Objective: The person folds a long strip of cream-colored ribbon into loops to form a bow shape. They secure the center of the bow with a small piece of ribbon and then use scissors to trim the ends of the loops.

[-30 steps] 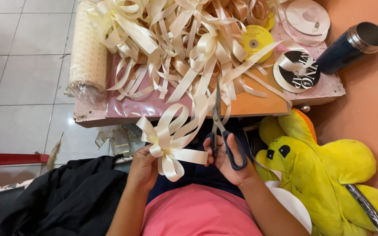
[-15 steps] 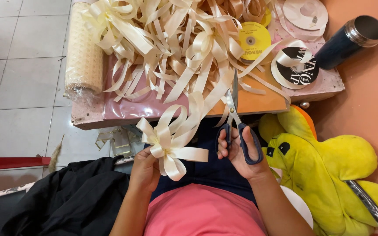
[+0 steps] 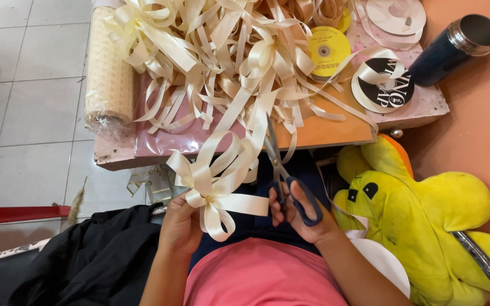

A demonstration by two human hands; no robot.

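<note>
Head view, hands: two are being shown, both the person's own.
Left hand (image 3: 181,224): one cream ribbon bow (image 3: 214,181) is being pinched at its knot, fingers clamped on it, just below the table (image 3: 336,131) edge.
Right hand (image 3: 301,211): one pair of blue-handled scissors (image 3: 283,173) is being gripped through the loops, blades pointing up beside the bow's trailing ribbon.
Table load: one heap of loose cream ribbon (image 3: 222,62) is being spread across it; three ribbon spools (image 3: 328,50) are being counted.
Also lying there: one mesh roll (image 3: 109,73), one dark flask (image 3: 455,48).
Beside the lap: one yellow plush toy (image 3: 421,209).
</note>
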